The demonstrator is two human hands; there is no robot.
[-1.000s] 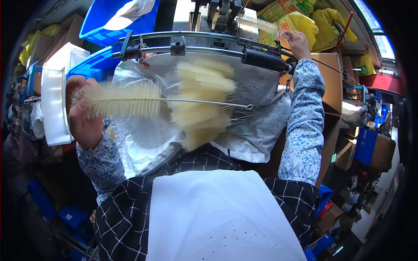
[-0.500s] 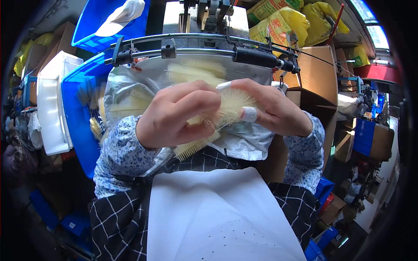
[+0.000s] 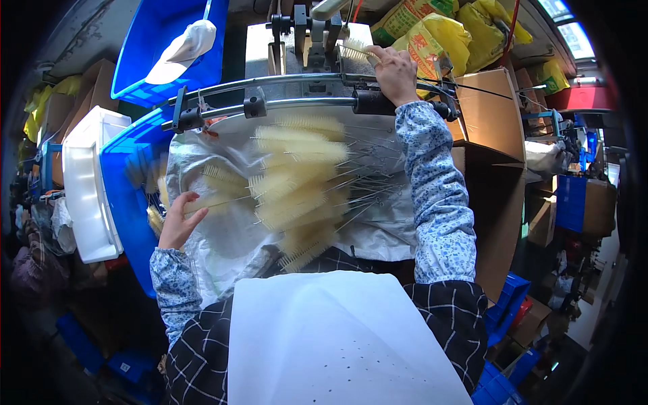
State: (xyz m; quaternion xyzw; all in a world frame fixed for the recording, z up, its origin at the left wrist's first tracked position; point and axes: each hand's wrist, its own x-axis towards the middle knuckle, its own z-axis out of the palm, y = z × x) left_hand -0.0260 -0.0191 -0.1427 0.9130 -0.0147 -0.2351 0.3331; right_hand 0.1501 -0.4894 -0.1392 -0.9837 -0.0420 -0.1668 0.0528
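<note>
Pale yellow bottle brushes with twisted wire stems lie in an overlapping pile (image 3: 297,179) on a white plastic sheet (image 3: 385,233) over my lap. At the left of the pile, my left hand (image 3: 179,221) has thumb and forefinger around the bristle end of a single brush (image 3: 219,201). Reaching far forward over the metal rails (image 3: 307,102), my right hand (image 3: 395,73) pinches another brush (image 3: 354,51) beside the machine (image 3: 316,42). The stem in that hand is mostly hidden by the fingers.
A blue crate (image 3: 125,196) with brushes stands at the left, next to a white bin (image 3: 94,189). Another blue crate (image 3: 138,57) holds a white cloth-like item (image 3: 183,50). Cardboard boxes (image 3: 489,108) and yellow sacks (image 3: 435,47) are at the right.
My hands have parted from together over the pile. The right has gone forward to the machine with a brush; the left has moved down-left to a brush beside the pile.
</note>
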